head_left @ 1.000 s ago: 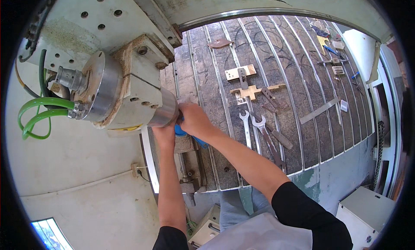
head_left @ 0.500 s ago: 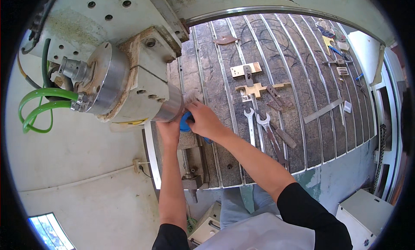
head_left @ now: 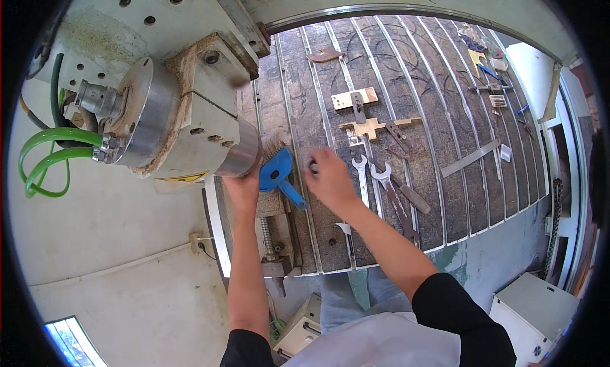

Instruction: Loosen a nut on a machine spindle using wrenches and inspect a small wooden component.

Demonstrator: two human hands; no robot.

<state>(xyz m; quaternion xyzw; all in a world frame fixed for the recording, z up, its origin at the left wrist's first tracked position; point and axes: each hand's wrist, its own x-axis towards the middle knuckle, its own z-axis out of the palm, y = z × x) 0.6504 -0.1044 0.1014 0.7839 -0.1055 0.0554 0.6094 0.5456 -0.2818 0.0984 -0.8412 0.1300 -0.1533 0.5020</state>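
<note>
My left hand (head_left: 243, 190) reaches up beneath the round steel end of the spindle head (head_left: 240, 152); its fingers are hidden behind the metal, so their grip does not show. Close to it, a blue hand brush (head_left: 275, 169) rests with its bristles toward the far side and its handle slanting toward me. To the right of the brush, my right hand (head_left: 332, 181) hovers over the slotted table (head_left: 327, 240) with curled fingers. Something small and greyish shows between thumb and fingers, too little to name. A vise (head_left: 274, 230) with a threaded screw lies below the brush.
Two open-end wrenches (head_left: 383, 176) lie right of my right hand. Beyond them are brass-coloured clamp pieces (head_left: 368, 129), a flat steel bar (head_left: 470, 159) and a small white box (head_left: 506, 153). Green hoses (head_left: 60, 145) loop from the spindle at left. A white cabinet (head_left: 534, 313) stands lower right.
My right hand has drawn away from the spindle to the right, uncovering the blue brush it was over. My left hand stays at the spindle. The view has shifted slightly.
</note>
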